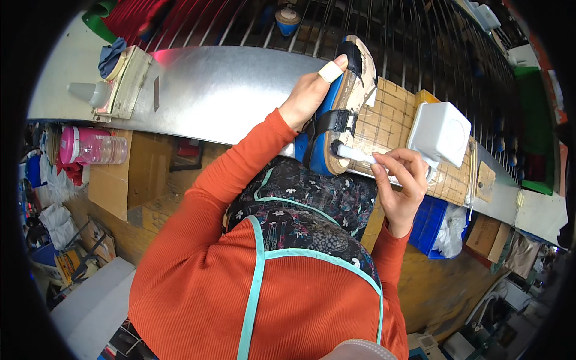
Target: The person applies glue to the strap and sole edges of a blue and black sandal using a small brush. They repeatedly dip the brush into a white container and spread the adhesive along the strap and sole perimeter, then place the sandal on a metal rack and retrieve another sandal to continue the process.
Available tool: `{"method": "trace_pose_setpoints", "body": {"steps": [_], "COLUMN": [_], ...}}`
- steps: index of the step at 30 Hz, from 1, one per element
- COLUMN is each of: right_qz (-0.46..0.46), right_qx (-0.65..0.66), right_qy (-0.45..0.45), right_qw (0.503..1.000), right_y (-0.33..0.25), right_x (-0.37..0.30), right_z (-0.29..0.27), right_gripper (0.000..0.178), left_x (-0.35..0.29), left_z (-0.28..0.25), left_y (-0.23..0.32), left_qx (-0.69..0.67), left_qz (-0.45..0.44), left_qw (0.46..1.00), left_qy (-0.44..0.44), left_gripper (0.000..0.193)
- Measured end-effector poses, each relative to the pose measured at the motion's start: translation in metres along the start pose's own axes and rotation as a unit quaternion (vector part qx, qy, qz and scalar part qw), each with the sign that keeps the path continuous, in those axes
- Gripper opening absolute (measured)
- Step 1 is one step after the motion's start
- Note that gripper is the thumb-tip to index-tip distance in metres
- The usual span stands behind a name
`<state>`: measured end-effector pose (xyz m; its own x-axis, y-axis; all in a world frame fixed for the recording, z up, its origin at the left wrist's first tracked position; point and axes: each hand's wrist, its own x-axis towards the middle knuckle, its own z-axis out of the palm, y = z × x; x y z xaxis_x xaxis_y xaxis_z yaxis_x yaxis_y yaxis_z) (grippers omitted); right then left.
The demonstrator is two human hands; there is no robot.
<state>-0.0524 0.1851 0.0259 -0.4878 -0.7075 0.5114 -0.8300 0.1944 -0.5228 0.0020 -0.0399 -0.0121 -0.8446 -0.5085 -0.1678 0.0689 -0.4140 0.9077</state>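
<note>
My left hand (306,99) grips an upturned sandal on a blue shoe last (343,99), its thumb wearing a pale wrap. Black straps fold over the tan underside, which faces up. In my right hand (403,186) is a small brush with a white handle (356,155), pinched between thumb and fingers. The brush's dark tip touches the underside at the end nearest me. Beside that hand a white square container (445,132) stands above a tan board with a wire grid (390,111).
A metal ledge (204,90) borders a rack of rods (240,21), where another blue last (288,23) lies. At left are a grey cone (90,93) and a pink-lidded bottle (99,146). A blue crate (427,225) with white plastic sits below the ledge at right.
</note>
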Motion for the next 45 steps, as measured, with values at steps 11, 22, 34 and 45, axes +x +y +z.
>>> {"method": "trace_pose_setpoints", "body": {"steps": [11,22,34,45], "right_qz": [-0.104,-0.202,-0.262,-0.134], "right_qx": [0.012,0.043,0.140,0.073], "right_qy": [-0.003,-0.047,-0.207,-0.025], "right_qw": [0.995,0.977,0.932,0.988], "right_y": [0.004,-0.005,0.008,0.013], "right_x": [0.022,0.056,0.080,0.057], "right_z": [-0.013,-0.021,0.000,-0.023], "right_gripper": [0.023,0.025,0.021,0.023], "left_x": [0.006,-0.018,-0.063,-0.030], "left_z": [0.011,-0.003,-0.024,-0.012], "left_y": [0.011,-0.001,-0.096,-0.042], "left_qx": [-0.059,-0.185,-0.386,-0.366], "left_qz": [-0.157,-0.270,-0.390,-0.347], "left_qw": [0.973,0.906,0.728,0.755], "left_qy": [-0.159,-0.269,-0.411,-0.419], "left_gripper": [0.065,0.054,0.055,0.077]}}
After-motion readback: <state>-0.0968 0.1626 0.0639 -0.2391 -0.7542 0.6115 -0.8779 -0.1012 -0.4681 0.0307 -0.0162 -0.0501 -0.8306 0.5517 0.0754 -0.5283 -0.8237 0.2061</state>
